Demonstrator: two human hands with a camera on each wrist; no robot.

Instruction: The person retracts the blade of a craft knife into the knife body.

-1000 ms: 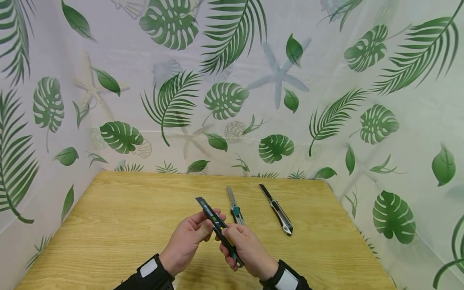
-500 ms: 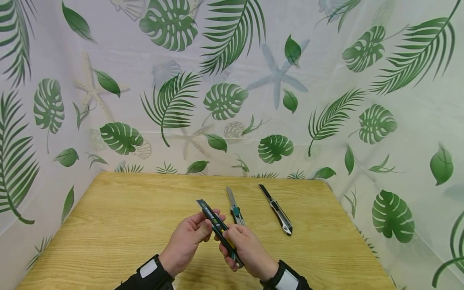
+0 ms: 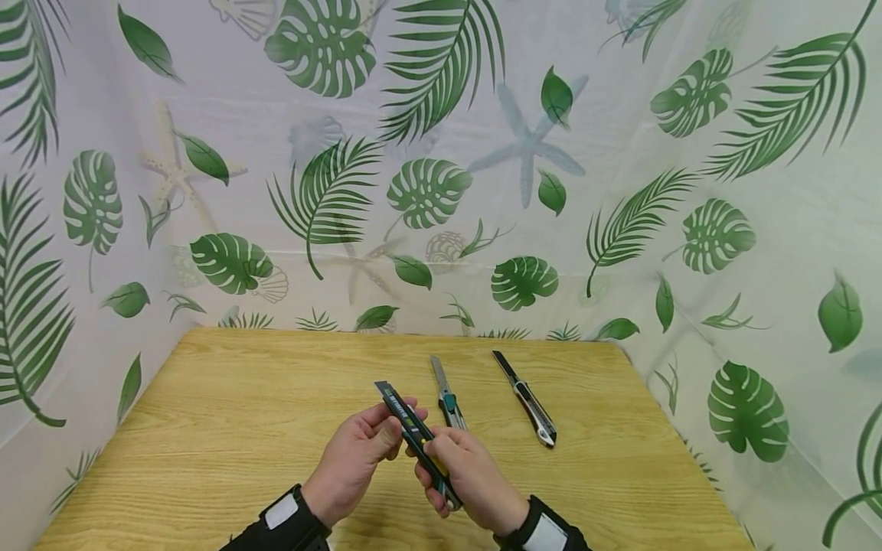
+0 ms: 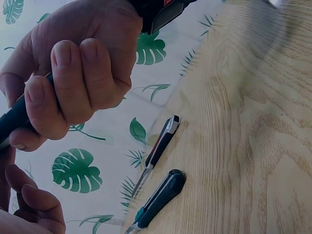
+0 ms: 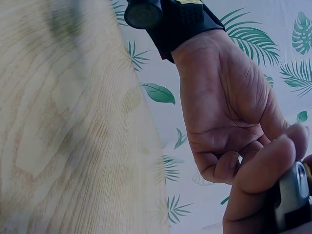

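You are holding a dark utility knife [image 3: 416, 438] above the wooden table [image 3: 227, 428], both hands wrapped on it: your right hand [image 3: 472, 478] is gripping the handle end, and your left hand [image 3: 354, 455] is pinching the blade end (its tip pointing away from you). Two more cutters, a teal-slider knife [image 3: 448, 402] and a black-and-silver knife [image 3: 527, 399], are lying just beyond.

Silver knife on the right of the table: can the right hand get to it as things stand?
Probably not right away. The path over the table to the silver knife looks free, but the right hand grips the green knife, which the left hand also holds.
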